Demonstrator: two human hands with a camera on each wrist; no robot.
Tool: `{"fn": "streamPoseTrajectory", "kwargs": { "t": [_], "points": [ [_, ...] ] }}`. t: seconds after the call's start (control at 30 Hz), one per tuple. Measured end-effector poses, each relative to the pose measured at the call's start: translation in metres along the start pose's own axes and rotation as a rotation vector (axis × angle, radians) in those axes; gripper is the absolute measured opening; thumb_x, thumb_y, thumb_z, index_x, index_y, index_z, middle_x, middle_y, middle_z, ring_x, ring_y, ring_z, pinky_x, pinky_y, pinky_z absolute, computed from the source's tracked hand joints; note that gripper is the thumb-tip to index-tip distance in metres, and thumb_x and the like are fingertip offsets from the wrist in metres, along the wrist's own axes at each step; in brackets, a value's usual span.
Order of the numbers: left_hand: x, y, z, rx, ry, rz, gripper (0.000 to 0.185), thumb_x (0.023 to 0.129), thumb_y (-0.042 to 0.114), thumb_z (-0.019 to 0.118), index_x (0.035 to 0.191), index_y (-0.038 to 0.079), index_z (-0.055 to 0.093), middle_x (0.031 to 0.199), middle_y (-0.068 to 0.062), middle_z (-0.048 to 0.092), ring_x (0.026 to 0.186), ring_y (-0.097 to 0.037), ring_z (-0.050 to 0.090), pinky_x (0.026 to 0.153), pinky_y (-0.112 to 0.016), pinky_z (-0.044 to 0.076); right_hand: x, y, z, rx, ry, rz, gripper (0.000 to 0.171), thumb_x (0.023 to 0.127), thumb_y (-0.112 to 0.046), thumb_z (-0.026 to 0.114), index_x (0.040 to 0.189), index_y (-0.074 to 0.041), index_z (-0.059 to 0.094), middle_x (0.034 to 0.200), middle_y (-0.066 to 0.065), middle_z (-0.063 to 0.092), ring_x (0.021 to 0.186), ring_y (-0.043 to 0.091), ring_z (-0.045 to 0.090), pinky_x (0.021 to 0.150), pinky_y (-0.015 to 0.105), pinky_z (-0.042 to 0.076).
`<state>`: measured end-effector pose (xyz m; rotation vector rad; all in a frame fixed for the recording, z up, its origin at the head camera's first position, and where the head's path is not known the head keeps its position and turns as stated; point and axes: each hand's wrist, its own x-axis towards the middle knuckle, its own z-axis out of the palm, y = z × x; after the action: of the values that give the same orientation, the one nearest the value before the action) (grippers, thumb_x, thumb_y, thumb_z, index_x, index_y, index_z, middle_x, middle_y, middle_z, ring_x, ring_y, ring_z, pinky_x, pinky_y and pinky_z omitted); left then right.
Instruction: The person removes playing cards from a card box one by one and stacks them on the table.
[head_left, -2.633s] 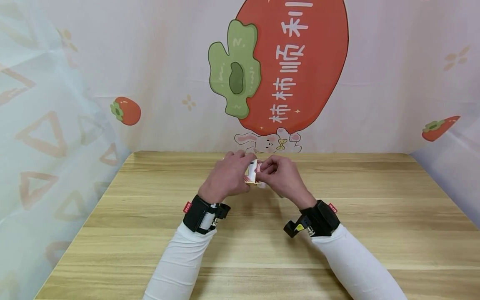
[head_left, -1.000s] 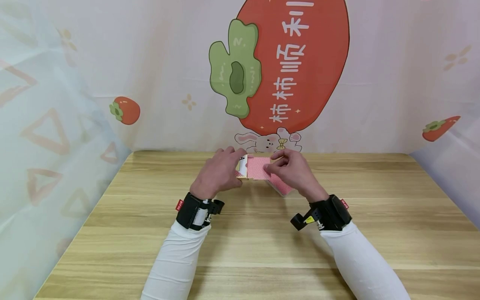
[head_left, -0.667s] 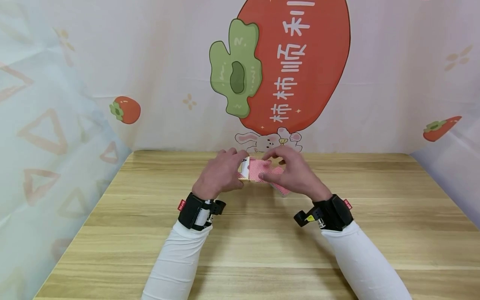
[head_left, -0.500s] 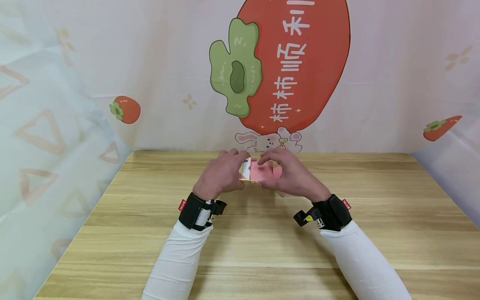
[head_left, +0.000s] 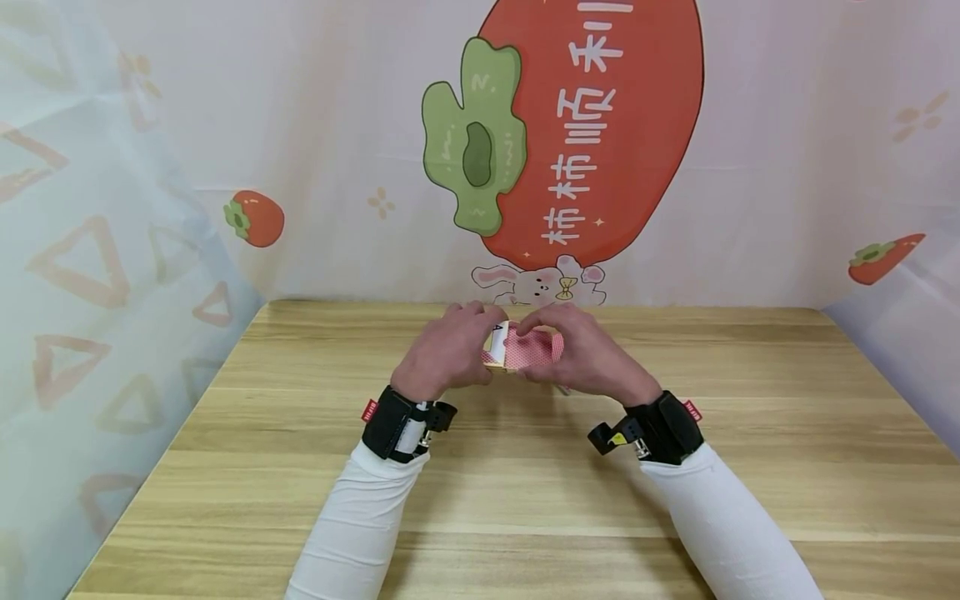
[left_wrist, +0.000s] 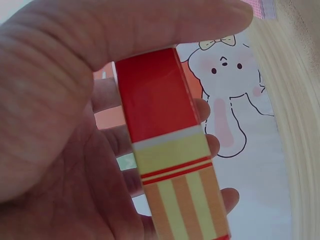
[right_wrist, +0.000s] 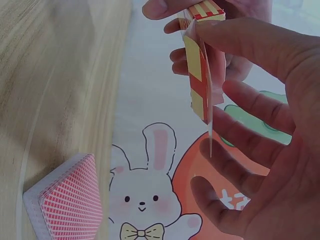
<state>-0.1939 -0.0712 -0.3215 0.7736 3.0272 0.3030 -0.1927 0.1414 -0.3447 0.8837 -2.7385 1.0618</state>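
Note:
My left hand (head_left: 442, 354) grips a playing-card box (left_wrist: 167, 105), its thumb on one edge and its fingers on the other. In the left wrist view the box's narrow side is red, yellow and orange-striped. The head view shows a white panel with an "A" at the box's right end. A red-patterned playing card (head_left: 531, 349) lies against that end. My right hand (head_left: 585, 354) holds this card by its edges, thumb below and index finger above. Seen edge-on in the right wrist view, the card (right_wrist: 210, 131) stands beside a yellow-and-red flap (right_wrist: 196, 75).
A deck of red-backed cards (right_wrist: 75, 200) lies on the wooden table (head_left: 480, 500), mostly hidden behind my right hand in the head view. A printed cloth (head_left: 337, 125) with a rabbit and a large red fruit hangs behind the table.
My right hand has let go of its pinch on the card's right part, spread its fingers and moved left to hold the card's edges. My left hand keeps the box, shifting slightly rightward.

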Motion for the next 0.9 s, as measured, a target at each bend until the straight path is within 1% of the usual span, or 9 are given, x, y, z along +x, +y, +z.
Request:
{"fn": "streamPoseTrajectory", "kwargs": {
  "t": [0.17,0.3,0.47,0.7,0.9],
  "points": [
    [0.0004,0.0011,0.0004,0.004,0.000,0.007,0.075,0.068,0.020,0.094,0.135,0.015,0.059,0.122,-0.008,0.062,0.104,-0.028,0.055,0.080,-0.042,0.055,0.0000,-0.0002,0.0004,0.013,-0.016,0.014,0.049,0.073,-0.016,0.093,0.115,-0.015,0.070,0.121,0.001,0.064,0.115,0.024,0.052,0.083,0.041,0.057],
    [0.0008,0.0014,0.0005,0.006,-0.001,0.010,0.074,0.068,0.020,0.094,0.134,0.016,0.059,0.121,-0.007,0.062,0.103,-0.027,0.055,0.079,-0.041,0.055,0.0001,0.0002,0.0005,0.028,-0.022,0.005,0.051,0.071,-0.014,0.093,0.116,-0.014,0.069,0.118,0.000,0.063,0.111,0.024,0.055,0.082,0.038,0.057],
    [0.0014,0.0008,0.0009,0.001,-0.010,0.011,0.074,0.069,0.020,0.093,0.134,0.016,0.059,0.121,-0.006,0.061,0.103,-0.027,0.055,0.079,-0.042,0.055,-0.0007,-0.0004,-0.0001,0.019,-0.028,-0.005,0.051,0.072,-0.015,0.093,0.116,-0.014,0.068,0.117,0.001,0.062,0.108,0.024,0.055,0.080,0.037,0.058],
    [0.0008,-0.0009,0.0006,-0.003,-0.015,0.006,0.073,0.071,0.021,0.092,0.135,0.017,0.057,0.122,-0.006,0.061,0.105,-0.027,0.054,0.080,-0.042,0.054,-0.0015,-0.0012,-0.0011,-0.027,-0.049,-0.007,0.053,0.072,-0.013,0.092,0.119,-0.012,0.068,0.120,0.005,0.059,0.112,0.027,0.052,0.082,0.041,0.057],
    [0.0005,-0.0034,0.0007,-0.009,-0.009,0.007,0.072,0.071,0.020,0.091,0.134,0.016,0.058,0.120,-0.006,0.061,0.103,-0.026,0.054,0.080,-0.041,0.053,-0.0034,0.0001,-0.0054,-0.038,-0.079,-0.002,0.055,0.073,-0.014,0.090,0.123,-0.012,0.067,0.123,0.007,0.057,0.114,0.026,0.051,0.085,0.044,0.055]
  ]
}}
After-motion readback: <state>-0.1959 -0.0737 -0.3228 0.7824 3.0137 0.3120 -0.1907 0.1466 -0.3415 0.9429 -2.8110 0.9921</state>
